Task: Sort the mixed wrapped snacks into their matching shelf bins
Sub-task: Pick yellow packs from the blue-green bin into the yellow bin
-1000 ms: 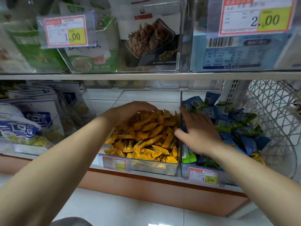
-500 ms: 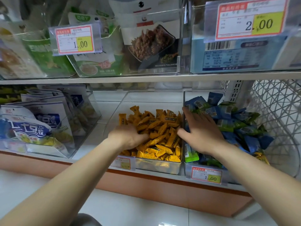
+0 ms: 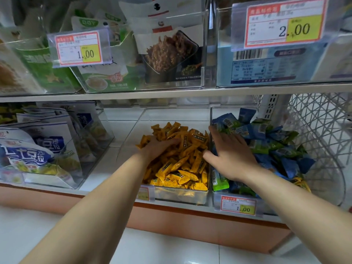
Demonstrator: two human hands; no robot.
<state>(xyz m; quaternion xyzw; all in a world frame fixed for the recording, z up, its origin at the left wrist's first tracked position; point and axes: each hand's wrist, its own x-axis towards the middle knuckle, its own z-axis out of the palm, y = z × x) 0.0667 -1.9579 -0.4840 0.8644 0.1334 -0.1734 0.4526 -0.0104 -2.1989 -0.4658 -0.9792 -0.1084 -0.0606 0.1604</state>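
Sorting, 2 piles unfinished.
The yellow bin (image 3: 181,197) held yellow snacks (image 3: 182,168); right of it, blue and green snacks (image 3: 274,149) lay mixed. The right hand (image 3: 230,157) pressed flat there, fingers straight; the left hand (image 3: 160,149) lay in the yellow pile, its grip hidden. A careless scoop could spill wrappers across.

White tiled floor (image 3: 171,250), orange shelf base (image 3: 190,223)

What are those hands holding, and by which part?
Right hand lies flat on the blue wrapped snacks, holding nothing. Left hand is sunk among the yellow wrapped snacks; any hold is hidden.
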